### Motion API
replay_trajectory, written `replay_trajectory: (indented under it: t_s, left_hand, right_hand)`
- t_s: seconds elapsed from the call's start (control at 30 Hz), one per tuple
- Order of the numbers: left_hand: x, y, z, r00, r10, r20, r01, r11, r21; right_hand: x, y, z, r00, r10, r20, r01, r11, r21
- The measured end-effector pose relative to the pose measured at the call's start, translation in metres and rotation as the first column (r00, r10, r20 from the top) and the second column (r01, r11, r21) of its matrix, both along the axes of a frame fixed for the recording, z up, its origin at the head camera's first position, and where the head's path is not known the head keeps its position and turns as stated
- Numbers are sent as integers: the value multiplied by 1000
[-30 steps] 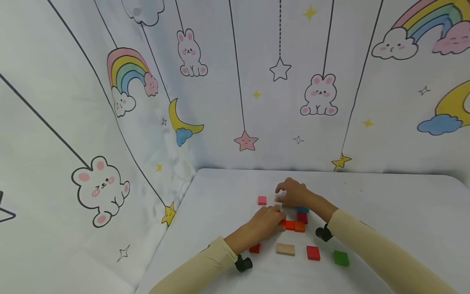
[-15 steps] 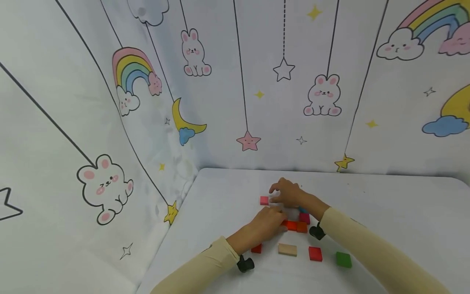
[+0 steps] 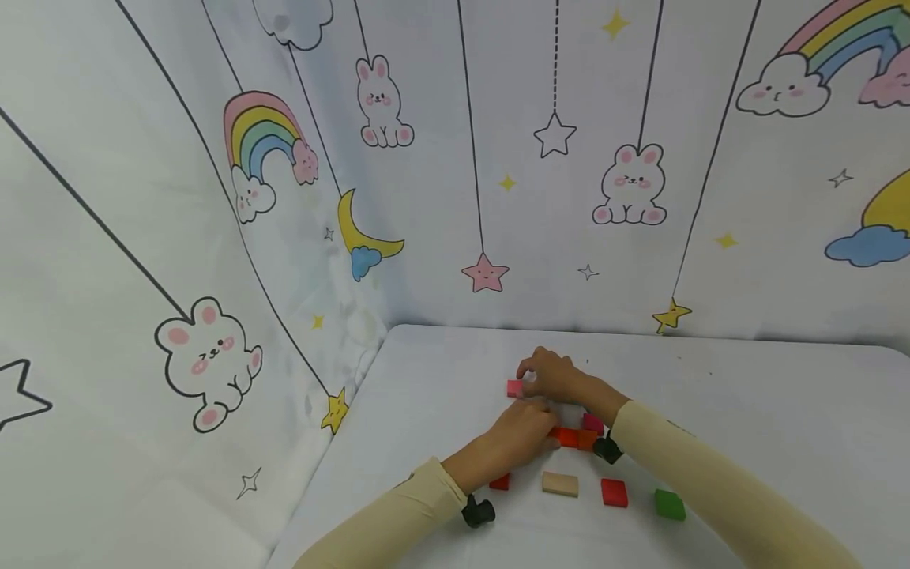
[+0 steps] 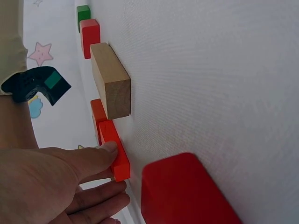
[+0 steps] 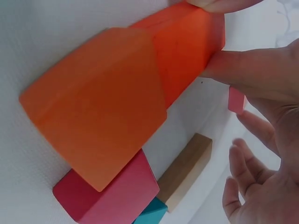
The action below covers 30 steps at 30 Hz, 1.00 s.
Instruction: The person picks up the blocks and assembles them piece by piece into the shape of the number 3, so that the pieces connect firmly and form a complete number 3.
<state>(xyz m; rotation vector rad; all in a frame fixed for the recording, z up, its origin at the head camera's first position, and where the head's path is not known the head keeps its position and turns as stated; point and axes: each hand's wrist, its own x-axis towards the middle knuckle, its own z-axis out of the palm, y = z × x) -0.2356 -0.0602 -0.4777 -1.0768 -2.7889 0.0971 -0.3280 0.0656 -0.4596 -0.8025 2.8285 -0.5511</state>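
Note:
My left hand [image 3: 522, 435] pinches a bright orange-red block [image 4: 117, 154] between thumb and fingers as it lies on the table. Its end meets a darker orange block [image 5: 103, 102]. Farther back, my right hand [image 3: 550, 375] has reached a small pink block [image 3: 514, 388]; in the right wrist view one fingertip touches the block's edge, while the thumb's contact is hidden. Close to the orange pair are a magenta block [image 5: 112, 196], a teal block [image 5: 152, 213] and a long wooden block [image 5: 187, 170], which the right arm mostly covers in the head view.
Nearer the front lie a red block [image 3: 500, 481] partly under the left wrist, a plain wooden block [image 3: 560, 484], another red block [image 3: 614, 492] and a green block [image 3: 670, 504]. A printed cloth wall [image 3: 426, 197] stands behind the white table [image 3: 426, 379].
My right hand has moved left to the pink block, and its forearm now covers the teal block in the head view. The left hand keeps its pinch; the head view has shifted slightly.

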Motion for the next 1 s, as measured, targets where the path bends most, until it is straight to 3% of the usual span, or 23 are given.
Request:
replay_trajectory:
  t_s: [0.33,0.67,1.0]
  left_hand:
    - [1,2,2,1000,9,5,-9,1000,-6]
    - [3,3,2,1000,24,18,-24,1000,-1]
    - [5,2,4,999,33,13,-33,999,5]
  right_hand:
    - [-5,0,-6,999,9,-42,-7,999,47]
    - [0,2,-3,996,28,-82,-23,997,68]
    - [-3,9,-6,999,16,-52,-13,998,58]
